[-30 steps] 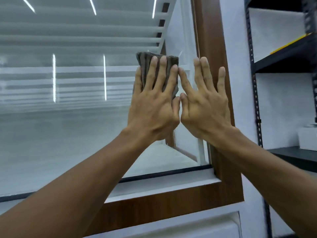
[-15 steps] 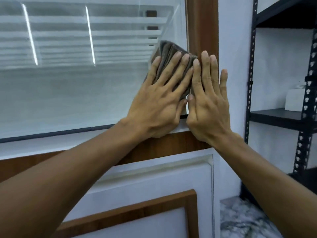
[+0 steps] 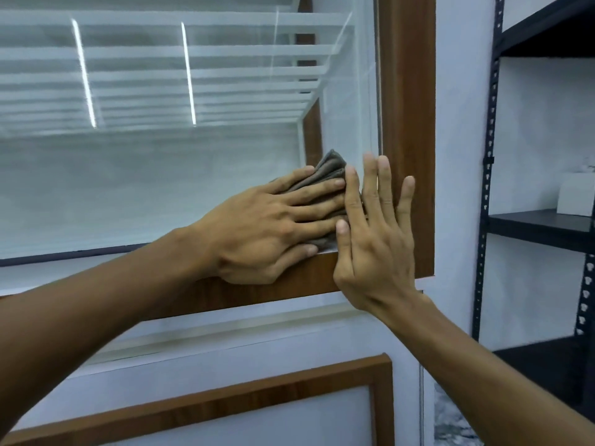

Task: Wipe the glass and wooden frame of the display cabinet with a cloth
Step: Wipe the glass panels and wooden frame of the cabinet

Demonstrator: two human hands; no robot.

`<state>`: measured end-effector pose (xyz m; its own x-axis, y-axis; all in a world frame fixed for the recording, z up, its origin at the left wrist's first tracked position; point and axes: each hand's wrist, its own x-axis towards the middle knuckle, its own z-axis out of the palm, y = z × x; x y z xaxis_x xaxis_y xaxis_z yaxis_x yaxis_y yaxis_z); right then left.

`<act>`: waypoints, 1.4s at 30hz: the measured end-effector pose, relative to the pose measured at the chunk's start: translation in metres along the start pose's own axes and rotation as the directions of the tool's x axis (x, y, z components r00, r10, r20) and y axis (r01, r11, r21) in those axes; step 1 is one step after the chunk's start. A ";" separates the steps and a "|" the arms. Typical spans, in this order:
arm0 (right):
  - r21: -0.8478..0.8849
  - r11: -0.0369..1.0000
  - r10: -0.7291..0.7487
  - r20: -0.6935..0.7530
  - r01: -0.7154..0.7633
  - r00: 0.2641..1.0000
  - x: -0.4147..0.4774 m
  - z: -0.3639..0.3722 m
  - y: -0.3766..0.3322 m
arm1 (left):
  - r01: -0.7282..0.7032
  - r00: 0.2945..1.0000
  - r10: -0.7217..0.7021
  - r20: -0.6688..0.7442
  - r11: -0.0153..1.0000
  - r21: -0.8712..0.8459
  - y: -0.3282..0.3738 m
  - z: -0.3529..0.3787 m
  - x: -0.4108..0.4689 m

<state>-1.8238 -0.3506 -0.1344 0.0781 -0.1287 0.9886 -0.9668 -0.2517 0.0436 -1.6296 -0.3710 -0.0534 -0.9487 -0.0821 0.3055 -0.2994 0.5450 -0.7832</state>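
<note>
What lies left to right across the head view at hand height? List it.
Cabinet glass → left hand → grey cloth → right hand → wooden frame upright → white wall → black shelving rack → white box.

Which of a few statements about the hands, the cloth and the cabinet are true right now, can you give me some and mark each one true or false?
1. The left hand presses a grey cloth flat against the glass. True.
2. The cloth sits at the top left corner of the glass. False: it is at the bottom right corner, by the wooden frame.
3. The right hand grips a spray bottle. False: it is empty, fingers spread, flat against the glass edge and frame.
4. A white box stands on the black metal shelf to the right. True.
5. The two hands are far apart. False: they touch or overlap at the fingers.
</note>
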 end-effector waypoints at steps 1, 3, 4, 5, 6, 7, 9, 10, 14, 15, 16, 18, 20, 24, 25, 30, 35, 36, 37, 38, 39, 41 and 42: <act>0.024 1.000 -0.002 0.025 0.002 1.000 -0.001 0.003 -0.009 | 0.007 1.000 -0.007 -0.004 1.000 -0.006 -0.002 -0.001 -0.009; 0.067 0.997 0.019 0.072 -0.023 0.997 0.000 0.007 -0.023 | 0.021 1.000 -0.021 -0.010 1.000 -0.019 -0.005 -0.002 -0.025; 0.064 0.997 0.025 0.096 -0.031 0.995 0.001 0.008 -0.030 | 0.030 1.000 -0.030 -0.007 0.999 -0.020 -0.007 -0.003 -0.035; 0.048 0.999 0.020 0.119 -0.025 0.993 0.002 0.010 -0.037 | 0.039 0.999 -0.039 -0.003 0.999 -0.019 -0.009 -0.004 -0.044; 0.033 0.999 0.004 0.138 -0.008 0.990 0.003 0.012 -0.044 | 0.048 0.999 -0.048 0.004 0.999 -0.016 -0.012 -0.004 -0.054; 0.026 1.000 -0.017 0.153 0.014 0.988 0.004 0.014 -0.052 | 0.058 0.998 -0.058 0.011 0.998 -0.012 -0.014 -0.005 -0.065; 0.033 0.998 -0.061 0.169 0.057 0.984 0.005 0.019 -0.070 | 0.087 0.996 -0.086 0.020 0.996 -0.006 -0.019 -0.008 -0.087; 0.038 0.996 -0.081 0.175 0.075 0.981 0.007 0.023 -0.081 | 0.107 0.994 -0.107 0.025 0.994 -0.004 -0.021 -0.009 -0.100; 0.028 0.987 -0.161 0.201 0.158 0.966 0.018 0.041 -0.128 | 0.197 0.977 -0.198 0.072 0.980 0.028 -0.032 -0.016 -0.157; 0.034 0.983 -0.185 0.206 0.182 0.961 0.023 0.046 -0.140 | 0.225 0.970 -0.228 0.083 0.974 0.036 -0.035 -0.017 -0.172; 0.046 0.977 -0.213 0.208 0.208 0.955 0.027 0.051 -0.153 | 0.260 0.960 -0.263 0.092 0.965 0.043 -0.038 -0.019 -0.187; 0.060 0.964 -0.265 0.201 0.258 0.943 0.035 0.062 -0.180 | 0.314 0.943 -0.320 0.093 0.947 0.073 -0.044 -0.020 -0.217; 0.056 0.948 -0.317 0.196 0.312 0.928 0.045 0.073 -0.202 | 0.366 0.924 -0.375 0.080 0.925 0.103 -0.048 -0.019 -0.242; 0.074 0.910 -0.415 0.166 0.408 0.895 0.065 0.091 -0.245 | 0.457 0.883 -0.466 0.055 0.881 0.125 -0.058 -0.018 -0.290; 0.080 0.901 -0.434 0.161 0.427 0.886 0.070 0.094 -0.256 | 0.482 0.871 -0.490 0.043 0.868 0.124 -0.061 -0.018 -0.302; 0.110 0.847 -0.531 0.172 0.519 0.830 0.087 0.112 -0.305 | 0.669 0.743 -0.668 -0.048 0.741 0.056 -0.069 -0.013 -0.358; 0.113 0.834 -0.552 0.164 0.540 0.817 0.092 0.123 -0.338 | 0.841 0.519 -0.840 -0.157 0.535 -0.081 -0.063 -0.004 -0.367; 0.099 0.841 -0.541 0.161 0.532 0.825 0.092 0.123 -0.340 | 0.865 0.460 -0.870 -0.178 0.485 -0.129 -0.056 -0.001 -0.358; 0.087 0.843 -0.537 0.165 0.531 0.827 0.092 0.123 -0.341 | 0.877 0.420 -0.888 -0.187 0.451 -0.169 -0.048 0.003 -0.349; 0.082 0.843 -0.538 0.171 0.532 0.826 0.092 0.123 -0.341 | 0.878 0.409 -0.894 -0.180 0.440 -0.188 -0.042 0.006 -0.342; 0.082 0.842 -0.539 0.175 0.533 0.824 0.092 0.123 -0.340 | 0.873 0.425 -0.889 -0.168 0.452 -0.184 -0.038 0.007 -0.339; 0.073 0.837 -0.546 0.173 0.542 0.820 0.091 0.121 -0.338 | 0.858 0.471 -0.868 -0.157 0.492 -0.147 -0.043 0.005 -0.345; 0.070 0.833 -0.552 0.171 0.549 0.816 0.092 0.120 -0.335 | 0.858 0.473 -0.865 -0.166 0.495 -0.135 -0.049 0.004 -0.349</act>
<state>-1.4633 -0.3929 -0.0749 0.6394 -0.1300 0.7578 -0.7451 -0.3477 0.5691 -1.2844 -0.3725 -0.1237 -0.1725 -0.3718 0.9121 -0.9486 0.3121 -0.0522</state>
